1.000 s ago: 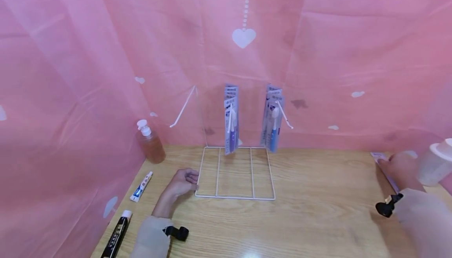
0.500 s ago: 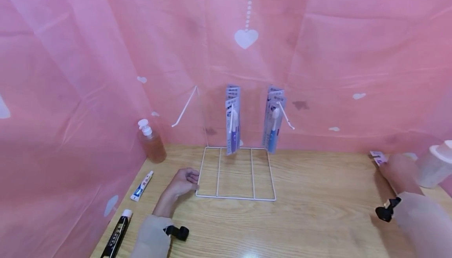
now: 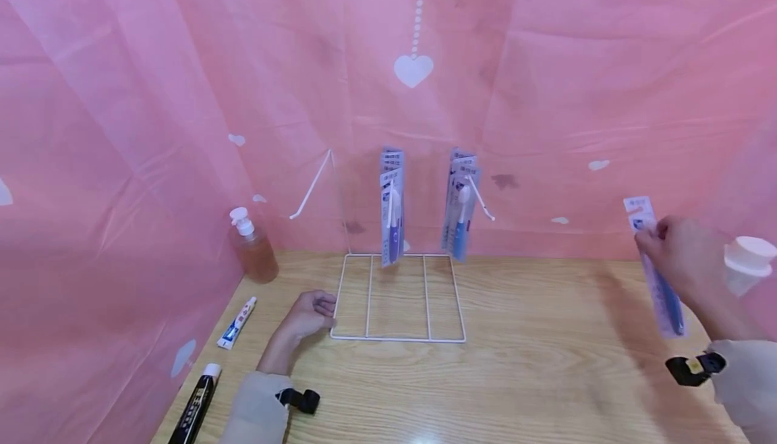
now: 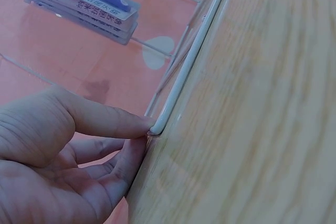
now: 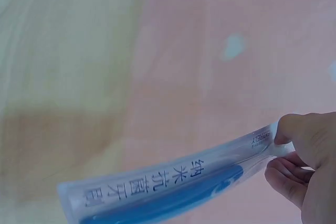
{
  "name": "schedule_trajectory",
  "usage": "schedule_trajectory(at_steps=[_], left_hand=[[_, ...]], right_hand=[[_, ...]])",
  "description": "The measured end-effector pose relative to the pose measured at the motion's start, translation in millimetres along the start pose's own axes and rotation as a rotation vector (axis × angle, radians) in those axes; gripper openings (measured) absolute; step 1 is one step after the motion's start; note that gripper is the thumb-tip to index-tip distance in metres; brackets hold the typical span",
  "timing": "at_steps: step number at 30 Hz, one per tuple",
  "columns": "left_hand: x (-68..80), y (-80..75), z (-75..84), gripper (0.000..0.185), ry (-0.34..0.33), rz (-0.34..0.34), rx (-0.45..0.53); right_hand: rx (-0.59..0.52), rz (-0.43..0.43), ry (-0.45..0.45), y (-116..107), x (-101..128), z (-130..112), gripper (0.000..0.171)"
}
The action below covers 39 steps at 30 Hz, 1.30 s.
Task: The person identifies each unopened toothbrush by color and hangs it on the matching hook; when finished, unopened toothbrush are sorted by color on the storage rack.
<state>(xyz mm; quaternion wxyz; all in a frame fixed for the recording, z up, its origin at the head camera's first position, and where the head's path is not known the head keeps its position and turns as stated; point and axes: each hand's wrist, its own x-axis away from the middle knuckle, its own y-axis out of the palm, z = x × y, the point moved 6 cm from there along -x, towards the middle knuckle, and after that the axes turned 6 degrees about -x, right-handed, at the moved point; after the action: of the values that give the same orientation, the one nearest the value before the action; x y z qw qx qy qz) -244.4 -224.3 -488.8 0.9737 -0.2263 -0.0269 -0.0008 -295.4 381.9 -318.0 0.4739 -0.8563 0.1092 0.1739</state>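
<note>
The packaged toothbrush (image 3: pixel 658 275) hangs in the air at the right of the scene, above the wooden surface (image 3: pixel 534 376), pinched near its upper card end by the right hand (image 3: pixel 682 258); its long axis runs steeply, card end up and towards the back, blue handle end down and nearer the person; the pack is a flat, clear, glossy blister over a blue brush with printed lettering, as the right wrist view shows (image 5: pixel 173 187), with thumb and curled fingers (image 5: pixel 294 129) closed on its edge. The wire rack (image 3: pixel 397 299) stands well to the left of that pack, near the middle of the surface; it is thin white rod, a square base with upright prongs from which two bunches of similar packs (image 3: pixel 391 208) hang; the right hand is the one carrying, the left hand is the nearer to the rack. The left hand (image 3: pixel 306 312) rests on the surface, thumb and fingertips (image 4: pixel 118 124) curled onto the rack's near left corner. Further left lie a small toothpaste tube (image 3: pixel 238 322), a black tube (image 3: pixel 194 413) and a pump bottle (image 3: pixel 251 245); a white lidded container (image 3: pixel 749 262) stands at the far right; pink plastic sheeting with white hearts (image 3: pixel 413 69) walls it all in.
</note>
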Motion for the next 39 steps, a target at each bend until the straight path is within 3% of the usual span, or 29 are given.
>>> schedule_trajectory(at_steps=[1,2,9,18,27,33,39], left_hand=[[0.2,-0.9,-0.1,0.043,0.001,0.003,-0.001],[0.5,-1.6,0.0,0.044,0.001,0.006,0.000],[1.6,-1.2,-0.4,0.044,-0.022,-0.014,0.008],[2.6,-2.4,2.6,0.043,0.008,0.006,-0.016],[3.4,-0.6,2.4,0.041,0.000,-0.001,-0.008],[3.9,-0.9,2.2,0.040,-0.007,0.006,-0.019],[2.7,-0.4,1.4,0.040,-0.006,0.005,-0.018]], right_hand=[[0.003,0.013,-0.003,-4,0,-11,0.036],[0.090,0.058,0.004,-10,-1,-24,0.035],[0.059,0.165,-0.127,-31,17,-100,0.035],[-0.012,0.371,-0.416,-37,53,-177,0.020],[-0.195,0.436,-0.527,-20,79,-221,0.013],[-0.294,0.395,-0.548,-6,85,-235,0.011],[-0.312,0.351,-0.574,9,88,-251,0.009]])
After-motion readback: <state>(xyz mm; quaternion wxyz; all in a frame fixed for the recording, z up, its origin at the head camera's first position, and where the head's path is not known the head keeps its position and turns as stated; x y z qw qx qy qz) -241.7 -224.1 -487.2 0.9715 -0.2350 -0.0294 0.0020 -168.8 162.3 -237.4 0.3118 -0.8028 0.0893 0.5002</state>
